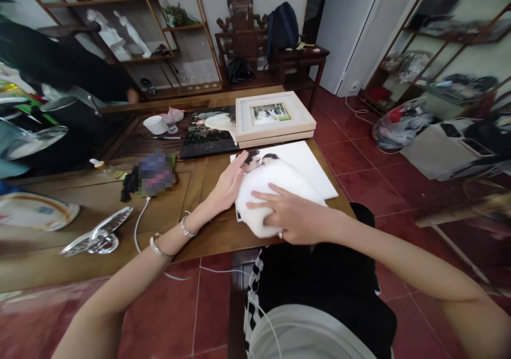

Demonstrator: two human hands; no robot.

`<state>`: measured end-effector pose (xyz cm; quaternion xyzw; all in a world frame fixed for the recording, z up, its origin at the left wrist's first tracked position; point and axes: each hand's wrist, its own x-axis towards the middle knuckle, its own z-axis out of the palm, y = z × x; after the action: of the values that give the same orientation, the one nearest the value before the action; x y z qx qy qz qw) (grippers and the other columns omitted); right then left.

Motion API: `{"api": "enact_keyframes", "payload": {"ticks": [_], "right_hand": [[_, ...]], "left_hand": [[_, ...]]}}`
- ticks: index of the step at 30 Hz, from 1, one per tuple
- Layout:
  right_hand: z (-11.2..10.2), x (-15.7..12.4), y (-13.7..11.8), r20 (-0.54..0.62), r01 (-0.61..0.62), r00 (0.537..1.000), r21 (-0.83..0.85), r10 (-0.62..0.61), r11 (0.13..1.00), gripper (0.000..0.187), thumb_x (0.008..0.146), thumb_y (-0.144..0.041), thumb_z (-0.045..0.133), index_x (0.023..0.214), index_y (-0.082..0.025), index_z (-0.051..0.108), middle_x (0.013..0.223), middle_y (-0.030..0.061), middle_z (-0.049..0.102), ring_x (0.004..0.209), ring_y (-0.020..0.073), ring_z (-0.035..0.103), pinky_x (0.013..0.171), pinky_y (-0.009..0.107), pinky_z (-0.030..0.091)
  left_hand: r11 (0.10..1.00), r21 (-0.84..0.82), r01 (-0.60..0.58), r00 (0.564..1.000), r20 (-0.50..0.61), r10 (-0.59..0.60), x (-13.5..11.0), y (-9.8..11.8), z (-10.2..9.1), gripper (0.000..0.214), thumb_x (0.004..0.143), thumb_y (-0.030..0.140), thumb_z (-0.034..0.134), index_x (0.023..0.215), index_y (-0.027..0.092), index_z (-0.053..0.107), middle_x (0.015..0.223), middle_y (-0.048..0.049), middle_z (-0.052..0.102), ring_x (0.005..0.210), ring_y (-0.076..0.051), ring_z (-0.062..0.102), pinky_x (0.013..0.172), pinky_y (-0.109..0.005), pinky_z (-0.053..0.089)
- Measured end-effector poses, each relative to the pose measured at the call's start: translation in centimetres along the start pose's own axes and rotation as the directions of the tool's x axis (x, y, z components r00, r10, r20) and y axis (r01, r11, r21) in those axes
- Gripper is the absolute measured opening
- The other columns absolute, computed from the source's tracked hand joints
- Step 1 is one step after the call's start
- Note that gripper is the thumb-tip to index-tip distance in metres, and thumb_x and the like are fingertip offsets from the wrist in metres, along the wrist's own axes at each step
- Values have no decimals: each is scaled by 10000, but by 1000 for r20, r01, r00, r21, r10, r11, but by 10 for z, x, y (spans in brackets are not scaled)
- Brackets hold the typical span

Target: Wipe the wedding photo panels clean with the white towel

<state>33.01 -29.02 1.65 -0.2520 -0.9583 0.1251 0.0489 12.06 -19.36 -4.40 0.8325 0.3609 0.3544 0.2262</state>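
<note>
A large photo print [307, 165] of a couple lies flat on the wooden table [207, 236] in front of me. A white fluffy cloth [265, 189] rests on the print. My right hand [291, 215] lies on the cloth with fingers stretched out, pressing it down. My left hand [229, 183] lies flat with fingers extended against the left edge of the print and cloth. Two bracelets circle my left wrist.
A white framed photo [273, 117] and a dark photo print [209, 130] lie farther back on the table. A white cup [155, 124], a metal object [98, 234], a plate [34, 210] and a white cable [139, 226] sit to the left. Shelves and a carved chair stand behind.
</note>
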Motion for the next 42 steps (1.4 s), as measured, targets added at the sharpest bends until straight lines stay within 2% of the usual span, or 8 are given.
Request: {"api": "enact_keyframes", "payload": {"ticks": [5, 9, 12, 16, 19, 25, 31, 42], "right_hand": [[-10, -37, -24, 88, -37, 996, 114, 27, 993, 313, 713, -58, 518, 970, -169, 658, 1417, 109, 509, 1421, 233, 281, 1176, 470, 190], [-22, -59, -12, 97, -300, 951, 56, 294, 952, 229, 750, -74, 502, 899, -183, 638, 1155, 127, 664, 1205, 293, 547, 998, 426, 437], [-26, -60, 14, -3, -484, 875, -13, 484, 875, 167, 879, -193, 460, 913, -181, 623, 967, 135, 688, 964, 306, 641, 830, 403, 494], [-32, -37, 52, -172, -540, 824, 49, 540, 840, 348, 961, -410, 402, 956, -150, 633, 972, 145, 692, 923, 307, 633, 819, 398, 470], [-39, -8, 72, -209, -480, 836, 170, 507, 861, 401, 964, -455, 400, 1045, -146, 642, 1080, 135, 684, 979, 293, 629, 850, 384, 457], [-61, 63, 90, -57, -399, 892, 370, 449, 839, 408, 953, -495, 424, 1118, -166, 601, 961, 98, 709, 815, 246, 662, 787, 375, 503], [-65, 103, 93, -39, -347, 928, 272, 371, 898, 334, 925, -427, 491, 1065, -141, 593, 1062, 133, 683, 869, 247, 647, 794, 362, 514], [-63, -5, 118, -107, -422, 883, 251, 458, 871, 406, 928, -509, 443, 1122, -210, 638, 1219, 91, 655, 1076, 303, 611, 948, 428, 462]], "left_hand": [[995, 101, 0, 993, 116, -12, -1, 3, 2, 584, 996, 507, 227, 1388, 140, 458, 1517, -140, 369, 1428, -249, 287, 1176, -446, 230], [979, 199, -48, 978, 208, 6, -5, 5, 5, 639, 915, 528, 481, 1419, 141, 421, 1548, -156, 297, 1455, -318, 184, 1157, -516, 245], [976, 211, -54, 981, 193, 13, -5, 8, 5, 650, 884, 520, 547, 1415, 161, 441, 1524, -141, 353, 1424, -303, 286, 1151, -488, 287], [984, 170, -57, 983, 183, 25, -3, 12, 3, 607, 879, 526, 555, 1369, 170, 510, 1463, -129, 452, 1356, -284, 419, 1144, -466, 322], [985, 157, -68, 981, 191, 37, -2, 11, 3, 603, 882, 514, 555, 1362, 152, 518, 1462, -133, 448, 1357, -281, 415, 1146, -464, 323], [979, 184, -82, 982, 185, 48, -2, 7, 1, 562, 872, 499, 578, 1314, 152, 564, 1400, -129, 527, 1327, -299, 456, 1105, -471, 385], [982, 163, -100, 980, 189, 68, 0, 7, -1, 544, 877, 478, 583, 1308, 147, 564, 1377, -132, 550, 1297, -294, 490, 1095, -460, 395], [985, 153, -85, 980, 193, 54, 1, 7, -1, 587, 882, 505, 547, 1365, 173, 507, 1449, -122, 474, 1350, -294, 426, 1143, -472, 322]]}}
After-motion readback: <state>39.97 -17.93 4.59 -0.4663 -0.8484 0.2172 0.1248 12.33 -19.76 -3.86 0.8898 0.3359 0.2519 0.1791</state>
